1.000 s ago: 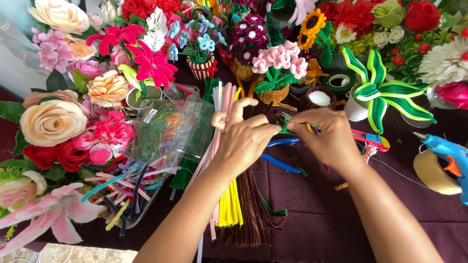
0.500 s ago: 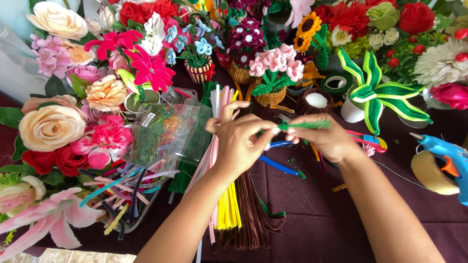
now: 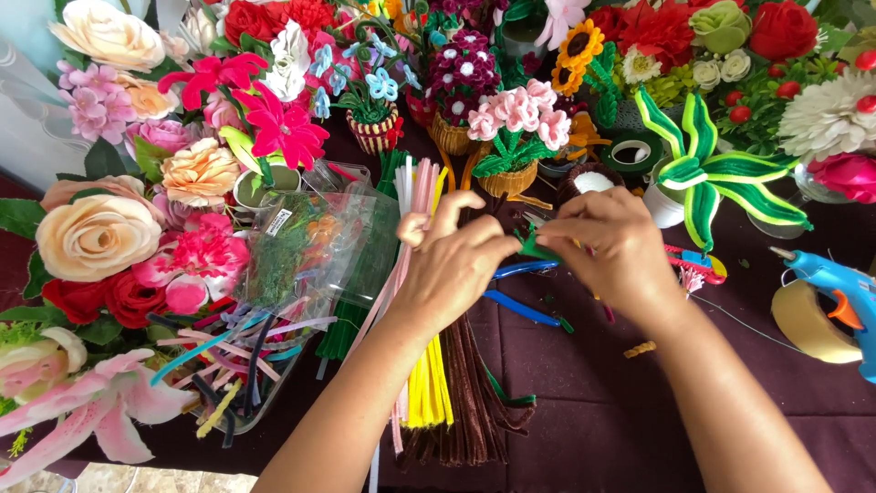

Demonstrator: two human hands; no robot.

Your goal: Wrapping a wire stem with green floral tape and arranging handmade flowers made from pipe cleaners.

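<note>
My left hand [image 3: 452, 265] and my right hand [image 3: 607, 251] meet above the dark maroon table [image 3: 639, 411]. Between their fingertips they pinch a short green pipe cleaner [image 3: 532, 245], bent into a small folded shape. Under my left hand lie bundles of pink, yellow and brown pipe cleaners [image 3: 438, 383]. Blue-handled pliers [image 3: 520, 292] lie on the table just below my hands.
Artificial flowers [image 3: 119, 228] crowd the left side and the back. A clear bag of pipe cleaners and moss [image 3: 292, 274] lies at the left. A green-and-yellow striped pipe cleaner plant [image 3: 707, 178], a blue glue gun [image 3: 839, 292] and a tape roll [image 3: 808, 319] sit at the right.
The green pipe cleaner, held out straight half a second ago, is now folded short between my fingertips. Both hands have drawn closer together.
</note>
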